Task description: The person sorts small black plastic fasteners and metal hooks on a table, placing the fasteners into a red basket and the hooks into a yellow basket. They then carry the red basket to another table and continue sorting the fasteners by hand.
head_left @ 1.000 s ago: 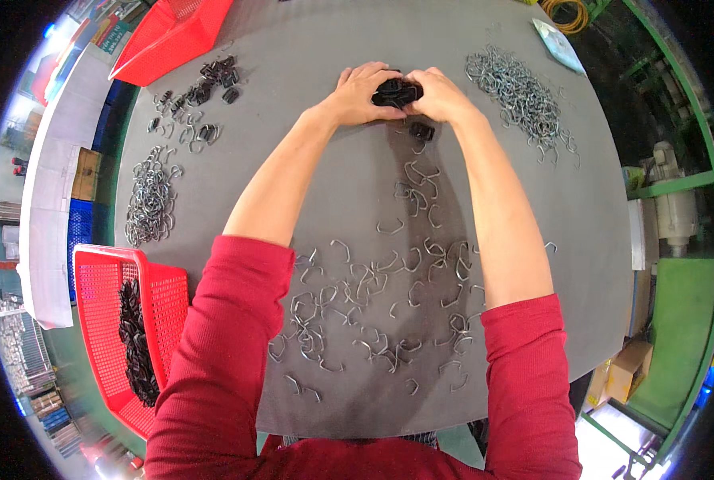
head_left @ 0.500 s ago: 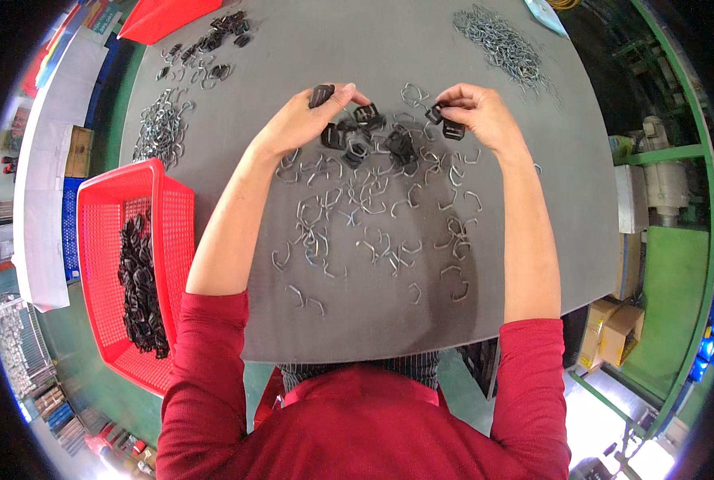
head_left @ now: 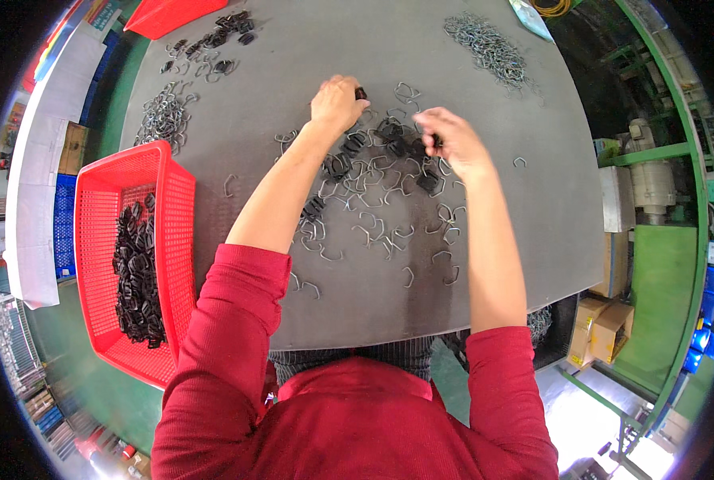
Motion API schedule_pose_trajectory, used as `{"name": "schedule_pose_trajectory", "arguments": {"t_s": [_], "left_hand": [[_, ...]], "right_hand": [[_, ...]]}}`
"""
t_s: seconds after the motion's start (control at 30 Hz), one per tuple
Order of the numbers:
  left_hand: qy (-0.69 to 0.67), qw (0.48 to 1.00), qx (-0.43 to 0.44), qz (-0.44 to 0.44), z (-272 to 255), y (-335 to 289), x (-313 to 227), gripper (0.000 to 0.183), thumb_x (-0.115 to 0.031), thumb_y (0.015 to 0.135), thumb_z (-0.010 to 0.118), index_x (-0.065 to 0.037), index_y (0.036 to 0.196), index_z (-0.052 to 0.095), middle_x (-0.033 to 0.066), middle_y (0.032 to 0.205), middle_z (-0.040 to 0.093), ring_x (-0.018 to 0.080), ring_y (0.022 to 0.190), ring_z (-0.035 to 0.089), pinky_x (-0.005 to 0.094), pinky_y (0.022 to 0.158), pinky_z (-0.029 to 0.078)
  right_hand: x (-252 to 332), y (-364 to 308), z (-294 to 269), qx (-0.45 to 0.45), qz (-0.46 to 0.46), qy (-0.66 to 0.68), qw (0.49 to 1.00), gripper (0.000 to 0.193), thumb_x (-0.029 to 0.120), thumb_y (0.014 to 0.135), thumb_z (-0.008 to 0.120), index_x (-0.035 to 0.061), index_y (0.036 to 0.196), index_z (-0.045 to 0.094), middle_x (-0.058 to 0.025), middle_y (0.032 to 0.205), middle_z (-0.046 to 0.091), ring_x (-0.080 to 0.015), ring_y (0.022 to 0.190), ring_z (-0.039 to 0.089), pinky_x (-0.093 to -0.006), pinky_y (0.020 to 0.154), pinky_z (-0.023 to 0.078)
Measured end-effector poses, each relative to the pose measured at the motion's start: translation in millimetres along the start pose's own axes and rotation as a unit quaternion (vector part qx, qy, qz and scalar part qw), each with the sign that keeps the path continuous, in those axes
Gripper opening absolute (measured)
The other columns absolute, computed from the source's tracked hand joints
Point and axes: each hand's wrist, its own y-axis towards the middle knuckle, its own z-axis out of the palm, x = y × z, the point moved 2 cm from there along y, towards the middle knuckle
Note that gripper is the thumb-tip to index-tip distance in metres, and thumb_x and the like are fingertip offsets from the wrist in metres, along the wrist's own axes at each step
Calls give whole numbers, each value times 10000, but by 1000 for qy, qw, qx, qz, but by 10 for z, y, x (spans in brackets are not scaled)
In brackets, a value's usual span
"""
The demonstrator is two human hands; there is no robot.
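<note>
black buckle (head_left: 361, 94) is being held thumb-side in left hand (head_left: 338, 104); dark piece (head_left: 437, 140) is being held inside curled right hand (head_left: 451, 141)

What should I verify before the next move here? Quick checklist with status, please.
1. Left hand has a firm hold: cannot tell; a black piece shows at its fingertips, but the grip is hidden.
2. Right hand has a firm hold: cannot tell; it is blurred, with something dark at its fingers.
3. Central black clips clear of the loose wire hooks: not ok; they lie mixed.
4. Far-right hook pile apart from both hands: ok.
5. Red basket at left not overfilled: ok; its black contents sit below the rim.
</note>
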Motion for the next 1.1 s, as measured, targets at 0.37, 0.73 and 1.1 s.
{"name": "schedule_pose_trajectory", "arguments": {"t_s": [0.37,0.73,1.1], "left_hand": [[-178,960,101,-191,-506,-333,391,354,-270,799,748,-13,1022,650,146,1077,647,258,941,664,391,755,541],[-513,831,170,-131,-521,-503,149,294,-316,833,717,-81,999,658,12,967,650,135,816,638,275,646,475],[-31,990,120,-63,-319,-722,-115,416,-396,729,781,-38,910,674,158,885,693,317,882,669,419,764,512]], "right_hand": [[11,-78,139,42,-17,190,981,282,268,771,759,8,847,680,-58,820,687,-184,780,638,-305,730,495],[77,-188,409,-69,-41,-433,898,347,375,706,777,78,878,722,-133,896,713,-287,866,681,-399,790,516],[-115,-383,-230,-26,17,-23,999,198,155,783,766,24,866,644,-5,668,582,-43,522,483,-193,409,298]]}}
